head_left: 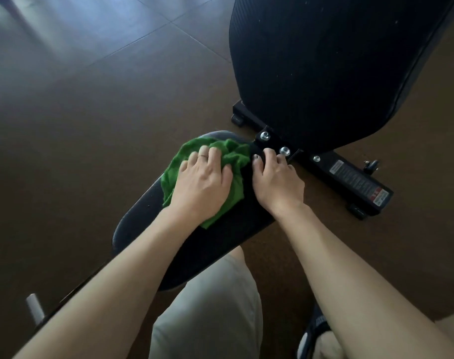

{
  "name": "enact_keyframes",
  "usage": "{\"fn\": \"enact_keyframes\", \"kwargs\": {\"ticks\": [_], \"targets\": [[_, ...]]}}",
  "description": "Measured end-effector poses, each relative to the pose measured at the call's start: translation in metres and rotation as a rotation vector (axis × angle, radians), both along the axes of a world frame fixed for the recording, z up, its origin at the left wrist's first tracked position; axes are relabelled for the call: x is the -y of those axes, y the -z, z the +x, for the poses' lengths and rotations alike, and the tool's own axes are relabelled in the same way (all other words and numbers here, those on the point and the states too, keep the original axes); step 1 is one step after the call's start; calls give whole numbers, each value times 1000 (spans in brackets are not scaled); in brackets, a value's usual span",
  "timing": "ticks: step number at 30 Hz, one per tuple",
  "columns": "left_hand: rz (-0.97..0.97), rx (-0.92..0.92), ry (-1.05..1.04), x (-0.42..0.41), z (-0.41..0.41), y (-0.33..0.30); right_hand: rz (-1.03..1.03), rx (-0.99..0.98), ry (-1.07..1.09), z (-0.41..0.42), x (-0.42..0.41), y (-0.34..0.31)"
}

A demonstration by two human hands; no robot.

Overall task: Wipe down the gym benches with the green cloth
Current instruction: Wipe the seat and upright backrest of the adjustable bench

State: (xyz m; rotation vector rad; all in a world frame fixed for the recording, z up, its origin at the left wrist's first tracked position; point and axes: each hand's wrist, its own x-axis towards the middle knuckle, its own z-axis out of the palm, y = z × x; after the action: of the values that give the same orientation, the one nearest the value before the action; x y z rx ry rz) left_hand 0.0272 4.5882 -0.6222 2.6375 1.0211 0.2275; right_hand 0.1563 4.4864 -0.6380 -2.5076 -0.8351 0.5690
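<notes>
A crumpled green cloth (227, 154) lies on the far end of the black seat pad (220, 237) of a gym bench. My left hand (202, 182) presses down on the cloth, fingers spread over it. My right hand (277, 181) rests beside it on the pad's far right edge, fingertips curled over the rim near the black metal frame (350, 177). The large black back pad (324, 68) rises at the upper right, with a few pale specks on it.
Three silver bolts (285, 151) sit on the frame just beyond my right fingers. A warning label (360, 185) is on the frame's floor bar. Brown tiled floor (78, 112) surrounds the bench. My knee in beige trousers (210, 307) is below the pad; a sandalled foot (316, 335) at the bottom right.
</notes>
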Motion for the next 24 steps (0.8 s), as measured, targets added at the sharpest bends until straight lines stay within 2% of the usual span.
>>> {"fn": "enact_keyframes", "kwargs": {"ticks": [3, 6, 9, 14, 16, 24], "targets": [[35, -20, 70, 35, -69, -10, 4, 36, 27, -4, -1, 0], [30, -53, 91, 36, -80, -11, 6, 108, 42, -7, -1, 4], [77, -39, 64, 9, -39, -3, 1, 138, 47, -7, -3, 6], [4, -45, -67, -43, 62, 6, 17, 154, 50, -6, -1, 6], [-8, -56, -65, -45, 76, 5, 28, 150, 55, -8, -1, 5], [80, -37, 238, 26, -37, -5, 120, 84, 155, -11, 1, 3]]}}
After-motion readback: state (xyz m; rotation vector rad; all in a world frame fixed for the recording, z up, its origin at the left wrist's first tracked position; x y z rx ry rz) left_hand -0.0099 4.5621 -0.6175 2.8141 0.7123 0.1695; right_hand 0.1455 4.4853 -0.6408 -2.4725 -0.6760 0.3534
